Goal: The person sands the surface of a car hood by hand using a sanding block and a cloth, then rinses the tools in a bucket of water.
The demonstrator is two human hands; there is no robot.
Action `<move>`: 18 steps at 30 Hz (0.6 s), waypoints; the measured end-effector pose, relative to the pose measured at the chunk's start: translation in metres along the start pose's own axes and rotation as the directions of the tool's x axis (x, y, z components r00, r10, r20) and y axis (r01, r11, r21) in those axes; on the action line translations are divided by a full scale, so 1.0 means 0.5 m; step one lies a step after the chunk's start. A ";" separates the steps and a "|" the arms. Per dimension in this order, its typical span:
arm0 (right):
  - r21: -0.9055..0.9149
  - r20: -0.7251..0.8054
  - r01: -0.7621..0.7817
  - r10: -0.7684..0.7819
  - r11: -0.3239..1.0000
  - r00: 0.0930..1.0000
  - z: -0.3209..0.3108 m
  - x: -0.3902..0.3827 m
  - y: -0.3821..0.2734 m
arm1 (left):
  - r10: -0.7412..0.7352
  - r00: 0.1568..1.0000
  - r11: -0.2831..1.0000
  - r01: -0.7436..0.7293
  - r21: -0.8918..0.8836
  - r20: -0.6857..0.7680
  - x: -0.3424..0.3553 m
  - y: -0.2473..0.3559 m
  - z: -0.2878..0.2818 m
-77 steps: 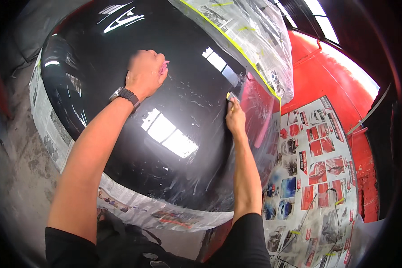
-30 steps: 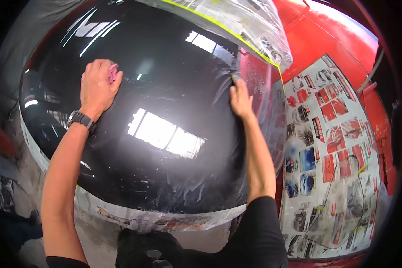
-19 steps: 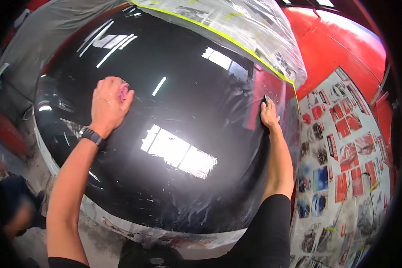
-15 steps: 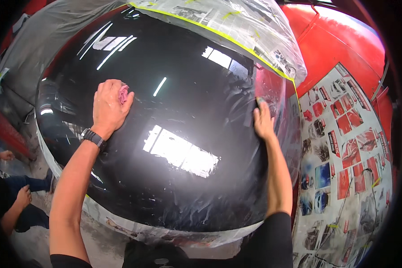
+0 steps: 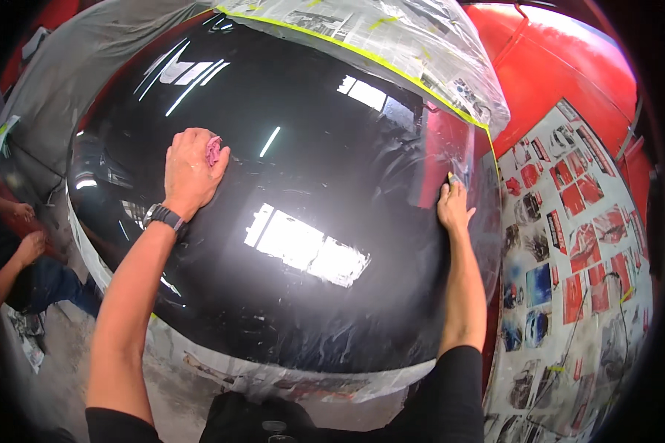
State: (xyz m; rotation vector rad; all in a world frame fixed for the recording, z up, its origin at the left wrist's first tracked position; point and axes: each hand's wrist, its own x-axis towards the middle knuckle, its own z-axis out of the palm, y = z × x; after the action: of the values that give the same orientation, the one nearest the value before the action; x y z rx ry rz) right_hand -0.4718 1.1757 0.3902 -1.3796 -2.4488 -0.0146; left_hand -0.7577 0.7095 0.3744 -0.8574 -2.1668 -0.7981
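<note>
A large, glossy black curved panel (image 5: 310, 170), looking like a car bonnet, lies under both my hands. Wet-looking smears cover parts of its right side and near edge. On its left half rests my left hand (image 5: 193, 171), closed round a crumpled pink cloth (image 5: 213, 151) that shows between thumb and fingers. A watch (image 5: 164, 216) circles that wrist. Close to the panel's right edge, my right hand (image 5: 455, 208) holds a small object with a yellowish tip (image 5: 451, 178); the fingers cover most of it, so its kind cannot be made out.
Masking plastic and newsprint (image 5: 391, 37) edged with yellow tape border the far side. Grey sheeting (image 5: 118, 44) drapes the far left. At right stand a red surface (image 5: 569, 66) and a picture-covered board (image 5: 569, 244). Another person's hand (image 5: 31, 247) shows at lower left.
My right hand has slid right and slightly nearer with the small object. My left hand keeps its hold on the cloth. The view has shifted slightly, and the other person's arms have moved.
</note>
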 end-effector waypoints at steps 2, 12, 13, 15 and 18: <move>0.037 -0.034 0.019 -0.018 0.999 0.999 -0.007 -0.103 -0.025 | -0.017 1.000 1.000 0.017 0.017 -0.007 -0.001 -0.010 -0.003; 0.082 -0.212 0.111 -0.092 0.990 0.973 0.021 -0.736 -0.087 | -0.040 0.999 0.996 0.040 -0.079 0.000 0.011 0.018 -0.037; 0.076 -0.189 0.099 -0.084 0.992 0.978 0.042 -0.772 -0.094 | -0.049 0.999 0.999 0.049 0.002 -0.018 0.005 0.003 -0.032; 0.082 -0.169 0.106 -0.091 0.991 0.981 0.054 -0.832 -0.125 | -0.060 0.997 0.998 0.060 0.000 -0.050 -0.017 -0.022 -0.026; 0.194 -0.172 0.201 -0.169 0.960 0.971 0.003 -0.887 -0.147 | -0.066 0.997 0.993 0.063 -0.104 -0.025 -0.028 -0.017 -0.021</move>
State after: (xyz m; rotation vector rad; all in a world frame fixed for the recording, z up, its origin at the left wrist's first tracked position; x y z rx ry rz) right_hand -0.3221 0.7684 0.2722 -1.0177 -2.3643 0.0886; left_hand -0.7524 0.6921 0.3677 -0.8253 -2.1536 -0.9561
